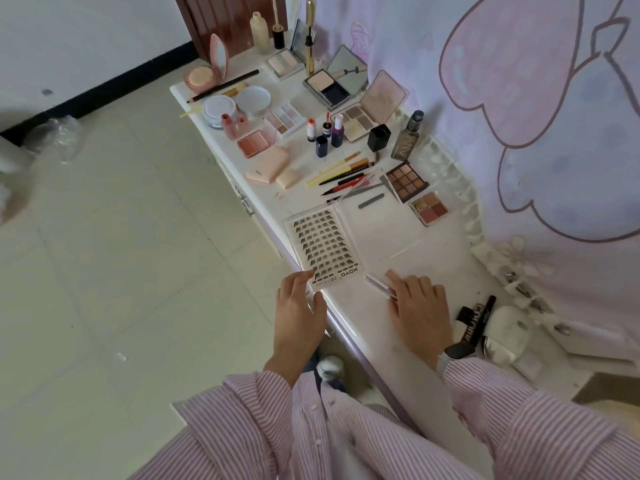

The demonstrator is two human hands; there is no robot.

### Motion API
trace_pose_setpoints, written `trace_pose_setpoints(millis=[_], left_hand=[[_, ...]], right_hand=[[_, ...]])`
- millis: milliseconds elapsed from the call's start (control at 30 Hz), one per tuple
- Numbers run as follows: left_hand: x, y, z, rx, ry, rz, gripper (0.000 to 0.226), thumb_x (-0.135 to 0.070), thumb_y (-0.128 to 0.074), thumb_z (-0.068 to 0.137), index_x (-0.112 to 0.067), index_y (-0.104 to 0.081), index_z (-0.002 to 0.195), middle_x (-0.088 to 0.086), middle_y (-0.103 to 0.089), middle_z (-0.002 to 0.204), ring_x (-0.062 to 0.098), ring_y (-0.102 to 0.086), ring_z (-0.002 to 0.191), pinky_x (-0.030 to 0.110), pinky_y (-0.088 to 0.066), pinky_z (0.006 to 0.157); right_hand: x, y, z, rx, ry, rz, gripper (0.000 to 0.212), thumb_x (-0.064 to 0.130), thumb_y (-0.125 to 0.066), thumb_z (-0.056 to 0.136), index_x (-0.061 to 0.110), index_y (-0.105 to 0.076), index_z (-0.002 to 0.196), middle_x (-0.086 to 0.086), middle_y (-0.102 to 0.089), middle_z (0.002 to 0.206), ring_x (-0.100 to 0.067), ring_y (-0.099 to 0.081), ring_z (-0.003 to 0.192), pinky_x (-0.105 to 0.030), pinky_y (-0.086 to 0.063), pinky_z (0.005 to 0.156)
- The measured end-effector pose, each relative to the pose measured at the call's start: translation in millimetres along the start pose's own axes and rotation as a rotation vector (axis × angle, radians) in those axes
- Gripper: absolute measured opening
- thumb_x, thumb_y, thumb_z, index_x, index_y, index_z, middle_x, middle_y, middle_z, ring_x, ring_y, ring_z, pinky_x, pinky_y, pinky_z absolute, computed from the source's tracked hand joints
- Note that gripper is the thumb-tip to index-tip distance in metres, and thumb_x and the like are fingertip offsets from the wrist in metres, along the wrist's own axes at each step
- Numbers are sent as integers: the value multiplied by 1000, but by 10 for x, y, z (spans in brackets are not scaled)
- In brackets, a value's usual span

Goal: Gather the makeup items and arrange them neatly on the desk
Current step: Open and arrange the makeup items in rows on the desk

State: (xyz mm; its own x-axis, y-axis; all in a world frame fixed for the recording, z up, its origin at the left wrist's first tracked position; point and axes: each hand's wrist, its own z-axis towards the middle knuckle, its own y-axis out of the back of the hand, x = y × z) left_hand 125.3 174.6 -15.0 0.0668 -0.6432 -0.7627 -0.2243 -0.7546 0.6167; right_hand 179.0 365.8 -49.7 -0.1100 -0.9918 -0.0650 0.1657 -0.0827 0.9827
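Observation:
A clear false-lash case [325,247] lies open on the white desk [374,327], its lid flat to the right. My left hand [298,317] touches the case's near corner at the desk edge, fingers loosely bent. My right hand [419,306] rests on the desk and touches a slim clear tube [379,285] with its fingers. Farther back stand rows of makeup: eyeshadow palettes [407,180], pencils [341,173], small bottles [327,135], pink puffs [272,166], compacts [204,76].
A black tube [472,322], a white pouch [507,332] and small clips lie on the desk at my right. A cartoon-print curtain [519,98] hangs behind the desk. The tiled floor [121,237] is to the left, with plastic wrap [59,133] near the wall.

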Motion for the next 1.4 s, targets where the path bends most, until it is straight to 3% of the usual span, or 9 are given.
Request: trace_pose_setpoints(millis=[167, 333, 433, 633, 833, 967, 1100, 1267, 1400], left_hand=[[-23, 54, -47, 4, 67, -56, 34, -10, -52, 91, -11, -53, 125, 2, -53, 125, 13, -53, 106, 25, -46, 91], [-119, 166, -130, 302, -57, -94, 34, -18, -51, 93, -18, -50, 127, -3, -59, 118, 4, -54, 97, 20, -45, 88], [-221, 256, -223, 355, -144, -161, 40, -24, -55, 91, -26, -46, 130, -11, -52, 121, 5, -54, 100, 23, -48, 86], [-253, 671, -433, 279, -198, -341, 18, -11, -61, 87, -13, -66, 105, -14, -60, 75, -2, -51, 58, 9, -41, 58], [-145, 1080, -804, 198, -321, -334, 16, -16, -54, 92, -31, -58, 85, -19, -53, 57, 4, -44, 50, 16, -34, 50], [-107, 1217, -1032, 168, -360, -234, 28, -23, -43, 96, -34, -43, 70, -18, -46, 49, 7, -38, 44, 16, -24, 46], [-145, 1316, -1124, 133, -249, -361, 35, -28, -42, 96, -23, -45, 61, -15, -44, 48, 3, -37, 46, 15, -27, 48], [-389, 1352, -1091, 80, -212, -621, 12, -8, -55, 90, -17, -62, 89, -10, -58, 60, 4, -51, 51, 15, -40, 50], [-662, 1168, -1063, -153, -162, -860, 16, -3, -59, 87, -13, -58, 99, -1, -71, 87, 14, -68, 71, 20, -51, 56]], right_hand=[[94, 89, 27, -113, 36, 187, 17, 10, -76, 64, 6, -64, 74, -9, -64, 77, -23, -56, 60, -31, -46, 52], [153, 561, 117, 164, -397, 1050, 19, 9, -61, 83, 26, -51, 82, 8, -50, 68, 1, -46, 58, -12, -40, 55], [255, 920, 219, 180, -513, 1449, 25, -7, -57, 82, 18, -55, 81, 2, -56, 66, 2, -48, 52, -10, -40, 52], [619, 1398, -11, 257, -596, 1787, 13, 10, -55, 89, 12, -61, 77, 1, -50, 52, -10, -35, 45, -18, -29, 42], [956, 1653, -257, 72, -737, 1629, 26, 20, -44, 96, 9, -57, 76, 11, -35, 41, -4, -27, 38, -15, -27, 39], [1085, 1819, -357, 23, -548, 1376, 23, 13, -42, 96, 15, -57, 78, 14, -46, 46, 0, -39, 46, -11, -34, 49], [1027, 2054, -420, 110, -347, 1388, 20, 2, -44, 93, 13, -57, 83, 8, -53, 59, -3, -44, 51, -13, -36, 51], [910, 2169, -345, 160, -453, 1378, 30, 13, -40, 95, 10, -57, 72, 9, -40, 41, -4, -30, 36, -14, -27, 37], [756, 2107, -399, 180, -372, 1456, 17, 12, -42, 95, 15, -58, 90, 10, -45, 46, -7, -39, 44, -13, -38, 48]])
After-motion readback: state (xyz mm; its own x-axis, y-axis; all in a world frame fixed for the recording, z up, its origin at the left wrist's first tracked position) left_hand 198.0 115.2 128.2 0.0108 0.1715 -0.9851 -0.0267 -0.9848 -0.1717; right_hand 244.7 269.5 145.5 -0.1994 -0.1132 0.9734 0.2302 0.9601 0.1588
